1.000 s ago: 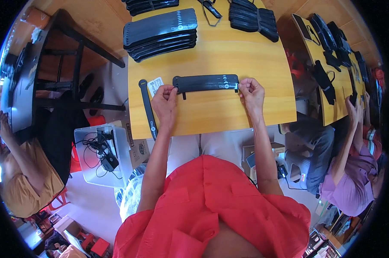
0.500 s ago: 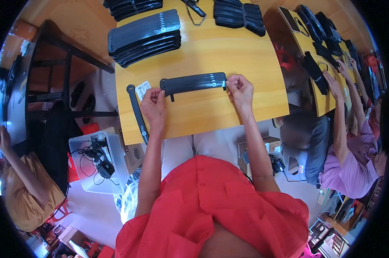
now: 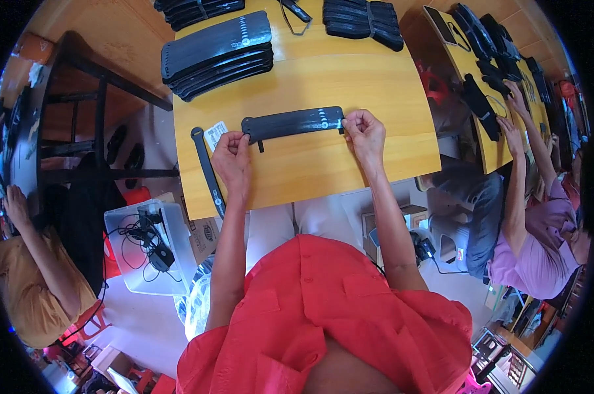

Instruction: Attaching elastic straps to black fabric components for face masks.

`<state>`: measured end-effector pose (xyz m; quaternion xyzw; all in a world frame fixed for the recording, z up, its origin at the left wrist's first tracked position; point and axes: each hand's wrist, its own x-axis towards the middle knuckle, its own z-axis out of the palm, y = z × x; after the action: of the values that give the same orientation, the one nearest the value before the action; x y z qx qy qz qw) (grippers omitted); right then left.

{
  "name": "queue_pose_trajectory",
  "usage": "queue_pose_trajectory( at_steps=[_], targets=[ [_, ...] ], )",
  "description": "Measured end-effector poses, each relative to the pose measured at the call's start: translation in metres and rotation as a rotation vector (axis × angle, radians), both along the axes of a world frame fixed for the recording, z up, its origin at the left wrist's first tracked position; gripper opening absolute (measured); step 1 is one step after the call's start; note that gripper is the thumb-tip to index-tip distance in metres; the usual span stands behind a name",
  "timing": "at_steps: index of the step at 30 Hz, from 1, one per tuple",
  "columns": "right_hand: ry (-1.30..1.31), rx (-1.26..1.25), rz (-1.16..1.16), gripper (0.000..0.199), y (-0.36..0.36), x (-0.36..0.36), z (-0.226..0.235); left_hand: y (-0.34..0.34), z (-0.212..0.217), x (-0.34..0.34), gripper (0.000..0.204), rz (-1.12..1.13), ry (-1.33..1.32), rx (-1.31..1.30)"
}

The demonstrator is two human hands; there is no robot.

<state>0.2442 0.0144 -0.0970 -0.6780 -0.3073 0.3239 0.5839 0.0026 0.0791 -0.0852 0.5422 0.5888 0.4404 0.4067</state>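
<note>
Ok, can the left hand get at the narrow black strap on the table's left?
Probably yes: the strap lies just left of the left hand, with nothing on top. That hand looks pinched on the black panel, so likely must let go first.

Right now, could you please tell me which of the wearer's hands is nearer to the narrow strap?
Left. The left hand is just to the right of the strap, at the left end of the panel; the right hand is farther off, at the panel's right end.

Bare desk [image 3: 375, 79] opens beyond the black panel [image 3: 290, 121] and on its near side. Stacked panels [image 3: 215, 49] block the far left; a black strap [image 3: 209, 172] lies just outside the left hand [image 3: 231, 161].
</note>
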Motion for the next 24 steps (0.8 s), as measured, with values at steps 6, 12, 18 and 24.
queue_pose_trajectory(
  at_steps=[6, 12, 18, 24],
  targets=[
    [-0.034, 0.005, -0.029, 0.005, 0.000, 0.000, 0.001, 0.002, -0.009, -0.002, 0.009, -0.020, 0.045, 0.041],
    [-0.088, -0.014, -0.033, 0.005, 0.001, -0.002, 0.002, 0.002, -0.006, -0.002, 0.010, -0.006, 0.067, 0.044],
    [-0.136, -0.005, -0.045, 0.005, 0.001, -0.002, 0.000, 0.005, -0.018, -0.003, 0.009, 0.027, 0.051, 0.080],
    [-0.147, 0.001, -0.038, 0.004, 0.001, 0.001, -0.005, 0.005, -0.018, -0.002, 0.009, 0.020, 0.088, 0.075]
  ],
)
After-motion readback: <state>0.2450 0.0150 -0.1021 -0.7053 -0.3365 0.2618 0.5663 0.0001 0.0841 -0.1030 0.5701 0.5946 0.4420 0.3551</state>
